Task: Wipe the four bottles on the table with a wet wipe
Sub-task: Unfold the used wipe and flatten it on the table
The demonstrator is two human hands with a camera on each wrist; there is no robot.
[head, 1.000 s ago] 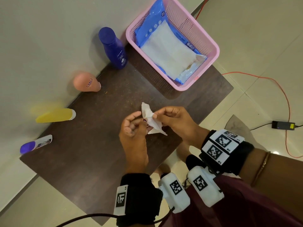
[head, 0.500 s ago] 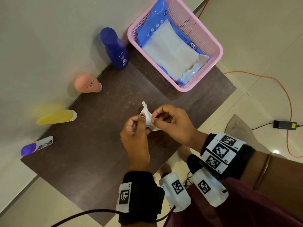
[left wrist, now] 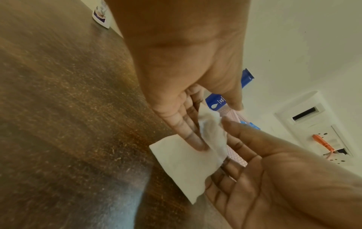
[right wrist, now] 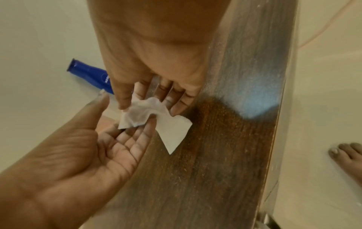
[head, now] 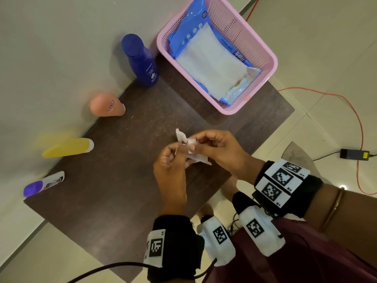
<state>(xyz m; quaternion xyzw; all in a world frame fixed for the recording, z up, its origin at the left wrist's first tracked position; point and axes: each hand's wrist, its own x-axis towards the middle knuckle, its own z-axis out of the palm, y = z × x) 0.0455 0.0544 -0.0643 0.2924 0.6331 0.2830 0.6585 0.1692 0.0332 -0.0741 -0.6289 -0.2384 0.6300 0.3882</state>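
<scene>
Both hands hold a small white wet wipe above the middle of the dark wooden table. My left hand pinches it with thumb and fingers. Facing it, my right hand pinches the same wipe, whose free corner hangs down. Along the wall stand a blue bottle, a peach bottle, a yellow bottle and a white tube with a purple cap, all left of the hands and untouched.
A pink basket at the table's far right corner holds a blue pack of wipes. An orange cable and a black adapter lie on the floor to the right. A bare foot stands by the table's near edge.
The hands have drawn closer together and the wipe is more bunched between the fingers, with less of it hanging loose. The bottles have not moved.
</scene>
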